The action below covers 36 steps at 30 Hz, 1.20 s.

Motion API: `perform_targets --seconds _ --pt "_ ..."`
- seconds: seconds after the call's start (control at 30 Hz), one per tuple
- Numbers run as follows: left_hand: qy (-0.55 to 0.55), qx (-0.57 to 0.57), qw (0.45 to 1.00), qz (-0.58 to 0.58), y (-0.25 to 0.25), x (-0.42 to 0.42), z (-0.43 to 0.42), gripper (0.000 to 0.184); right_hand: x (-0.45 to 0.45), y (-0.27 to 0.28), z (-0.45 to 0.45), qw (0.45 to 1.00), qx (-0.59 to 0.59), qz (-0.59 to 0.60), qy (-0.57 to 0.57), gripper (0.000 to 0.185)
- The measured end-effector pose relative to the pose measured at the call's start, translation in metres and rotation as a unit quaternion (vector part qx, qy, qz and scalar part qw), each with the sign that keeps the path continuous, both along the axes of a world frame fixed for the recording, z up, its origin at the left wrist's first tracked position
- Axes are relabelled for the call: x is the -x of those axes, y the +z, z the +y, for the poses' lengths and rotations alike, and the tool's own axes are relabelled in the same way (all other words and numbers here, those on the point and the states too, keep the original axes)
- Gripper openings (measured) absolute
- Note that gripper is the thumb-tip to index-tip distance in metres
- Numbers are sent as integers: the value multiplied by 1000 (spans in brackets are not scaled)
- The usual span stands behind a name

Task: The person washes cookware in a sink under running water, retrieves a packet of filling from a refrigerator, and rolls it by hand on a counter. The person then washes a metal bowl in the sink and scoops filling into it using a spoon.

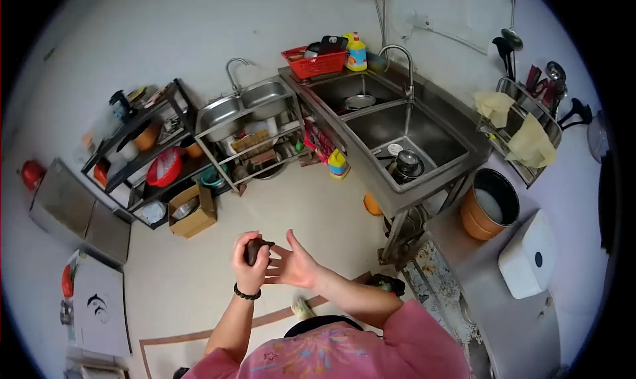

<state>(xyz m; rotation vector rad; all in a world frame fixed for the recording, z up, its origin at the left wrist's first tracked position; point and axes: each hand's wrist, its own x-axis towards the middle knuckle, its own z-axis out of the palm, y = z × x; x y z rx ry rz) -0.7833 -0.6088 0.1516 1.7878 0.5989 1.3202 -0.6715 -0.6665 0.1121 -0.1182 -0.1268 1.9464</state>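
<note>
While the left grip (246,263) is closed around a dark brown object (255,252), the right grip (296,265) stands wide beside it, thumb raised and fingers spread towards the left. The brown object sits in the curled fingers and shows at the thumb side, held up over the pale floor (318,207); whether the right fingertips touch it or the left hand cannot be told, since they overlap in this view. A dark beaded bracelet (247,292) circles the left wrist, and the person wears a pink shirt (331,359).

Beyond the hands, to the right, runs a steel double sink (371,164), with pots (406,164) in its nearer basin and a round metal pan (360,101) in the farther one. At its far end a red basket (315,66) stands next to a yellow bottle (356,53). Nearer on the right, a brown bucket (474,215) rests on a steel table (513,319), with a white container (527,256) near it. On the left, a cardboard box (195,221) holding a metal bowl (185,208) lies on the floor before a dark shelf (136,160)
</note>
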Motion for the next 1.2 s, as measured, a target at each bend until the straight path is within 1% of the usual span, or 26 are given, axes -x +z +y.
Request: perform_targets --seconds 0.07,0.1,0.13,0.17,0.27,0.33,0.4,0.43,0.47,0.5,0.53,0.57,0.6,0.63,0.7,0.8,0.83,0.87,0.9,0.93,0.97,1.0,1.07,1.1,1.13,1.2 --pt "-16 -87 992 85 -2 -21 50 20 -13 -21 54 999 1 33 2 70" --pt "-38 -90 991 88 -1 -34 73 18 -28 -17 78 1000 3 -10 -29 70" --pt "-63 -126 985 101 2 -58 125 17 -44 -7 125 996 5 -49 -72 71" --pt "-81 -149 981 98 9 -71 152 16 -52 22 134 987 46 -104 -116 73" --pt "-143 -196 961 131 23 -111 213 18 -87 17 184 982 68 -117 -131 75" --pt "-162 -290 935 124 34 -143 248 24 -111 11 218 980 68 -98 -161 75" --pt "-197 -301 898 254 32 -167 281 36 -134 5 250 982 -108 0 -155 73" --pt "-209 -300 895 254 39 -182 293 36 -148 7 262 981 -104 3 -166 73" --pt "-206 -360 879 237 46 -199 302 50 -163 9 271 943 -101 -123 -294 70" --pt "-200 -418 859 220 49 -217 310 64 -178 11 277 875 -93 -245 -408 68" --pt "-198 -415 859 224 41 -232 324 64 -196 -7 295 789 -127 -399 -449 67" --pt "-217 -401 837 302 30 -249 341 76 -213 -23 312 654 -129 -563 -488 68" --pt "-230 -384 811 376 22 -268 359 88 -229 -40 330 511 -109 -675 -522 71" --pt "-237 -379 818 362 15 -288 378 90 -243 -40 351 622 -147 -543 -544 72" --pt "-241 -375 833 328 0 -321 413 90 -277 -35 390 726 -192 -392 -531 73" --pt "-217 -350 838 357 6 -375 468 97 -337 -15 449 880 -79 -203 -422 77" --pt "-214 -347 838 362 7 -391 490 97 -355 -14 464 866 -105 -242 -424 68" --pt "-285 -232 873 320 8 -409 512 98 -372 -13 477 871 -101 -240 -417 68" --pt "-348 -108 891 269 9 -422 531 98 -392 -10 491 873 -100 -262 -399 64" --pt "-450 36 877 162 11 -429 543 94 -410 -6 504 871 -101 -286 -386 60" --pt "-533 182 825 51 15 -437 555 91 -422 -1 520 860 -108 -259 -427 57" --pt "-495 172 851 42 20 -450 568 87 -437 3 534 853 -98 -255 -444 57" --pt "-441 155 884 32 21 -483 586 80 -466 3 543 854 -33 -318 -410 56" --pt "-417 145 897 24 20 -502 592 77 -474 10 548 834 15 -337 -437 39" --pt "-387 137 911 20 15 -516 595 74 -490 11 545 824 35 -327 -462 39" --pt "-472 359 804 39 -16 -555 620 75 -513 8 552 761 145 -348 -528 27"
